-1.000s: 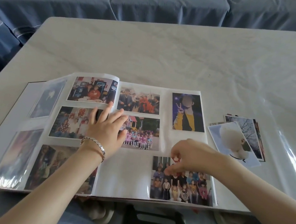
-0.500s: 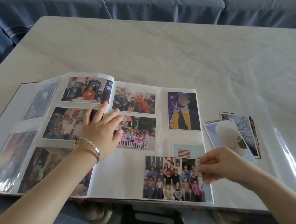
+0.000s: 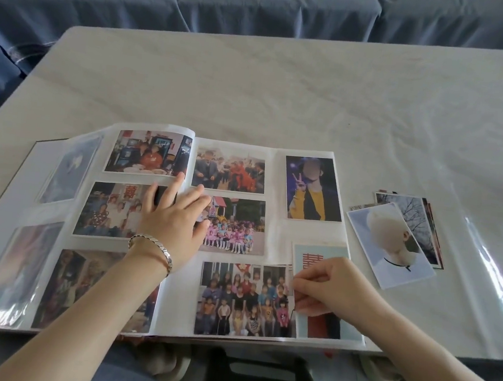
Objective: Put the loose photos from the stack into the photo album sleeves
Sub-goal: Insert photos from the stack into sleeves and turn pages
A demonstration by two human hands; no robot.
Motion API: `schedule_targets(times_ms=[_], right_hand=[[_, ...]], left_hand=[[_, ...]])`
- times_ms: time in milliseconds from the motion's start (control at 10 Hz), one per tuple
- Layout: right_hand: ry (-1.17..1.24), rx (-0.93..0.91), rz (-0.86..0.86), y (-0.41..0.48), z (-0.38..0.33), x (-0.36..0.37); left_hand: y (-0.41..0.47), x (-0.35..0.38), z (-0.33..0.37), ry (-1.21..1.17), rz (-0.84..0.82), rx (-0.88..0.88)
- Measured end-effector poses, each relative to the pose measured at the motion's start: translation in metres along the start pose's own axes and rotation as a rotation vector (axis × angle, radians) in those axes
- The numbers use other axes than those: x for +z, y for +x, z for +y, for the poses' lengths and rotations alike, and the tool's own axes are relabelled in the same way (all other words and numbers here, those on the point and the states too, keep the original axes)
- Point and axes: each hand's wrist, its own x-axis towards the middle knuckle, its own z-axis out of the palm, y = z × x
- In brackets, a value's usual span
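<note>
Since the earlier frame, the right hand (image 3: 336, 287) has shifted slightly left, and more of the pale blue photo (image 3: 330, 253) is exposed on the album (image 3: 279, 177).

1. The album lies open on the table (image 3: 283, 101), near the front edge. Its left page holds filled sleeves.
2. The left hand (image 3: 173, 222), with a bracelet (image 3: 154, 247) at the wrist, lies palm down across the centre fold. Its fingers are straight and spread. It grips nothing.
3. The group photo (image 3: 245, 303) occupies the lower sleeve of the right page.
4. The pale blue photo lies at the lower right corner of that page. Its left edge meets the group photo. Whether it sits under the sleeve film cannot be determined.
5. The right hand pinches this photo near its left edge, fingers curled.
6. The stack (image 3: 393, 240) of loose photos lies fanned on the table, just beside the album's right edge.
</note>
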Motion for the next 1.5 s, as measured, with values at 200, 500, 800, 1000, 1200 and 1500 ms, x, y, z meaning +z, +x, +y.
schedule_targets(times_ms=[200, 500, 800, 1000, 1200, 1500], right_hand=[[-0.035, 0.001, -0.019, -0.002, 0.0, 0.007], [0.026, 0.065, -0.082, 0.002, -0.006, 0.03], [-0.143, -0.09, 0.241, -0.003, 0.002, 0.045], [-0.309, -0.168, 0.314, -0.003, 0.003, 0.049], [-0.261, -0.16, 0.233, -0.005, 0.0, 0.05], [-0.239, -0.276, 0.495, -0.004, 0.008, -0.004]], left_hand=[[0.0, 0.0, 0.001, 0.001, -0.012, -0.005], [0.001, -0.001, 0.001, -0.02, -0.033, -0.009], [0.0, -0.002, 0.001, -0.016, -0.037, -0.011], [0.0, -0.002, 0.001, -0.014, -0.038, -0.011], [0.0, -0.002, 0.001, -0.015, -0.043, -0.015], [0.0, -0.003, 0.001, -0.008, -0.056, -0.024]])
